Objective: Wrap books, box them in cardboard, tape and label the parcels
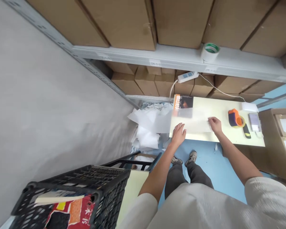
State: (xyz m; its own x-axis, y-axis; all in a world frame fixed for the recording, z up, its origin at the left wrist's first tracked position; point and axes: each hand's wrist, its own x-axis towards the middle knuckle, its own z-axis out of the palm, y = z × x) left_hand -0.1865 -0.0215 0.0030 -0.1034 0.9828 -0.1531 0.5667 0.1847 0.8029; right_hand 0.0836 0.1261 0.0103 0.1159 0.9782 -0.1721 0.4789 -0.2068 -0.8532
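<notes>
A thin translucent white sheet (197,122) lies across the pale table and hangs past its left end. My right hand (215,124) pinches the sheet at its right end. On the sheet's near edge rests my left hand (179,135), its fingers stretched out and somewhat apart. Beyond the left hand lies a book (186,102) with a black and orange cover, its near part veiled by the sheet. An orange and purple tape dispenser (234,118) stands right of my right hand, beside a black and yellow cutter (246,131).
The table (228,137) backs onto a metal shelf (181,56) of cardboard boxes, with a tape roll (210,52) and a power strip (187,76). White sheets (147,127) pile up left of the table. A black crate (109,181) holding printed items stands at lower left.
</notes>
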